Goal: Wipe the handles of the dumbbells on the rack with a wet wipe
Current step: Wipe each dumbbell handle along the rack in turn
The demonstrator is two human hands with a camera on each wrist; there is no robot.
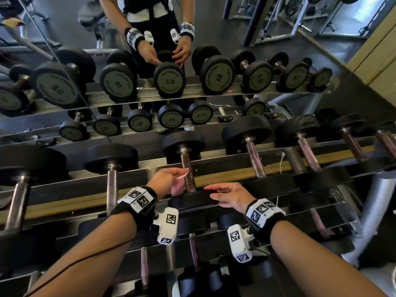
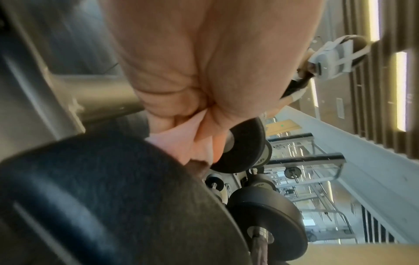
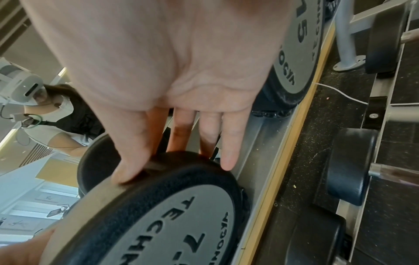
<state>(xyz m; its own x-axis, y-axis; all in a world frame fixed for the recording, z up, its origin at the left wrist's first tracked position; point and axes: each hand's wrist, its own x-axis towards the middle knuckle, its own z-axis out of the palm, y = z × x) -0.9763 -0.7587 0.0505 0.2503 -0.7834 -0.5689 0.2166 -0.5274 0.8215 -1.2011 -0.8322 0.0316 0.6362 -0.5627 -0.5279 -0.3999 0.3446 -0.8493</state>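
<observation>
A black dumbbell lies across the upper rack rails, its dark metal handle (image 1: 188, 168) running away from me. My left hand (image 1: 169, 179) pinches a pale pink wet wipe (image 1: 179, 185) and holds it against the left side of that handle. The left wrist view shows the wipe (image 2: 181, 143) bunched in the curled fingers beside the near weight head (image 2: 102, 197). My right hand (image 1: 229, 195) rests with straight fingers on top of the dumbbell's near head (image 1: 192, 201). In the right wrist view the fingers (image 3: 136, 152) lie over the head's black rim (image 3: 181, 172), which is marked 7.
More dumbbells lie on the same rails to the left (image 1: 111, 183) and right (image 1: 255, 155). A lower tier (image 1: 192, 249) holds others below my wrists. A mirror (image 1: 150, 82) behind the rack reflects the rack and a person. Gym frames (image 1: 300, 18) stand at the back right.
</observation>
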